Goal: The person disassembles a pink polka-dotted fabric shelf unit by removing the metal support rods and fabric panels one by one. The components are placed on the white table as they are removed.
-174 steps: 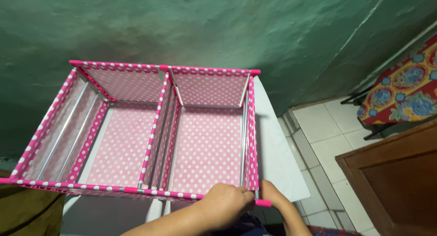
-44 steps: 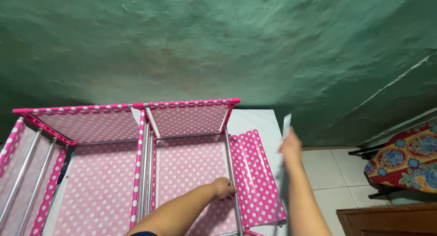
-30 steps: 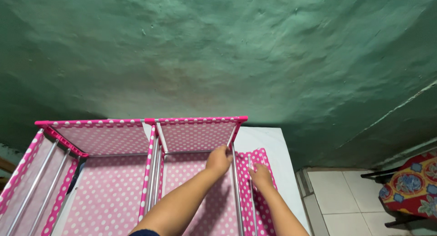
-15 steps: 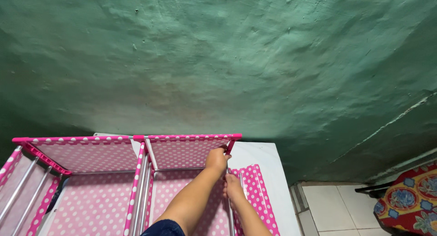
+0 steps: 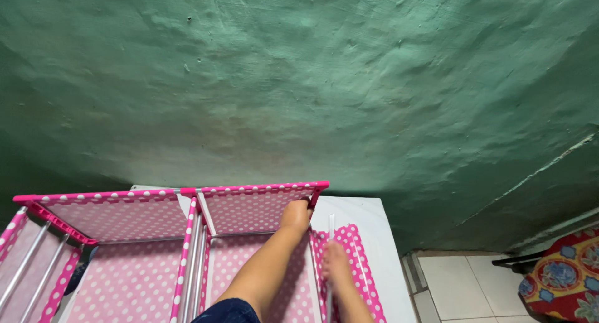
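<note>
A pink fabric rack with white dots [image 5: 249, 212] and metal rods stands on a white surface [image 5: 374, 226], split into compartments. My left hand [image 5: 295, 216] reaches across the right compartment and grips the rack's far right corner just under the pink top rail. Just right of it and nearer to me, my right hand [image 5: 336, 264] is closed around a thin pale rod [image 5: 331, 226] that stands along the rack's right side. A loose pink dotted fabric panel [image 5: 362, 273] lies flat on the white surface under that hand.
A rough green wall [image 5: 312, 86] fills the view straight behind the rack. Pale floor tiles [image 5: 462, 285] lie to the right. A chair with a red, blue and yellow patterned cushion [image 5: 561, 285] stands at the lower right corner.
My right hand came in from the right with the rod and now sits beside the rack. My left hand slid to the far right corner. The view tilted up toward the wall.
</note>
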